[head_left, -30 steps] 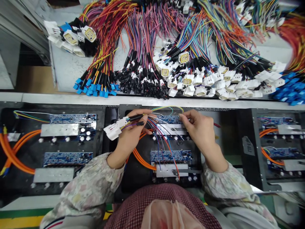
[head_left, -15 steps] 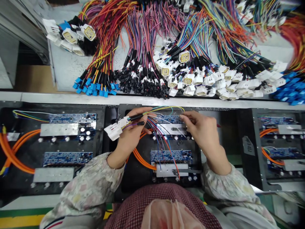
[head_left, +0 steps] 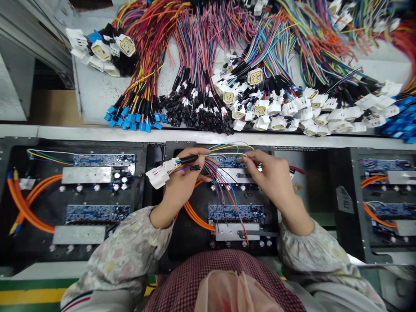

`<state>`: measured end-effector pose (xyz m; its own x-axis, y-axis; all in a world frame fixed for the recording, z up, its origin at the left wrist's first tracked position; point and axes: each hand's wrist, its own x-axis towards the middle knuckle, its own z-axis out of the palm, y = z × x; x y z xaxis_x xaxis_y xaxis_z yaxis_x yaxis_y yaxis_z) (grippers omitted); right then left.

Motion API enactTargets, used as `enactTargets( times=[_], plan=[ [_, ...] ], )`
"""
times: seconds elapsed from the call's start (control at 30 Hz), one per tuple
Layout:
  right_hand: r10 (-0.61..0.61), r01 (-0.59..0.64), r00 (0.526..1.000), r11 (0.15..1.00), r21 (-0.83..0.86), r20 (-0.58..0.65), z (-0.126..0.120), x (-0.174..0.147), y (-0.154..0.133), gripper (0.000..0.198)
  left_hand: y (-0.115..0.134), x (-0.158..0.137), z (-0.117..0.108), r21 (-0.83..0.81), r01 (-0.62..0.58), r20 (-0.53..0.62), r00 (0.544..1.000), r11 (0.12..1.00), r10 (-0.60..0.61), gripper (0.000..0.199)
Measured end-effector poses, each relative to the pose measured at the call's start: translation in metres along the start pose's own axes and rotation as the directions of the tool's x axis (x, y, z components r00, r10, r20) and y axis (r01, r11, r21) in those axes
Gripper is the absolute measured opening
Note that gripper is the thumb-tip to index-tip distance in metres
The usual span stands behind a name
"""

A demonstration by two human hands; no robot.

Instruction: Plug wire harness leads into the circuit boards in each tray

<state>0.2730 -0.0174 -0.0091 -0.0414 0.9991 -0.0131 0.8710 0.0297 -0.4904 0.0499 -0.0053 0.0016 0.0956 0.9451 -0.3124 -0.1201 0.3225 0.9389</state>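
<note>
Over the middle board (head_left: 235,162), left hand (head_left: 182,182) is gripping the harness (head_left: 175,164) (white plug (head_left: 157,177) dangling left) while right hand (head_left: 273,175) is pinching one wire (head_left: 227,154) — best fed singly, unkinked.

Floral sleeves (head_left: 130,251), checked red apron (head_left: 195,277)

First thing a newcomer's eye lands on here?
The heaps of multicoloured wire harnesses across the far shelf, ending in blue, black and white connectors. Below, at centre, the left hand grips a harness with white connectors while the right hand pinches thin wires over a blue circuit board.
</note>
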Motion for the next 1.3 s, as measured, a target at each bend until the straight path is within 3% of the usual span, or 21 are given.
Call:
enactTargets(
  times=[0.33, 0.43, 0.5, 0.63, 0.9, 1.1, 1.3],
  plan=[
    [0.000, 0.002, 0.999, 0.999, -0.036, 0.051, 0.003, 0.006, 0.000, 0.024, -0.001, 0.001, -0.002, 0.063, -0.026, -0.019, 0.999, 0.998, 0.028, 0.017],
    [-0.016, 0.014, 1.000, 0.997, -0.071, -0.026, -0.005, 0.001, -0.009, 0.027, -0.002, 0.001, -0.001, 0.069, -0.040, -0.032, 0.999, 0.997, 0.042, 0.016],
    [-0.065, 0.063, 0.997, 0.997, -0.051, -0.039, -0.011, -0.003, -0.019, 0.031, -0.001, 0.001, -0.001, 0.064, -0.044, -0.036, 0.998, 0.997, 0.046, 0.016],
    [-0.192, 0.194, 0.979, 0.981, -0.025, 0.062, -0.009, -0.006, -0.032, 0.029, -0.002, 0.000, -0.001, 0.019, -0.037, -0.033, 0.999, 0.999, 0.038, 0.019],
    [-0.134, 0.138, 0.986, 0.990, -0.032, 0.101, 0.020, 0.011, -0.028, 0.027, 0.002, -0.002, 0.000, 0.084, -0.008, -0.058, 0.998, 0.996, 0.013, 0.018],
    [-0.135, 0.139, 0.985, 0.990, -0.030, 0.108, 0.024, 0.014, -0.028, 0.026, 0.003, -0.002, 0.002, 0.022, -0.019, -0.051, 0.999, 1.000, 0.020, 0.016],
    [-0.158, 0.166, 0.979, 0.985, -0.055, 0.129, 0.023, 0.018, -0.030, 0.025, 0.002, 0.000, 0.001, 0.064, -0.050, -0.050, 0.997, 0.997, 0.053, 0.014]
  ],
)
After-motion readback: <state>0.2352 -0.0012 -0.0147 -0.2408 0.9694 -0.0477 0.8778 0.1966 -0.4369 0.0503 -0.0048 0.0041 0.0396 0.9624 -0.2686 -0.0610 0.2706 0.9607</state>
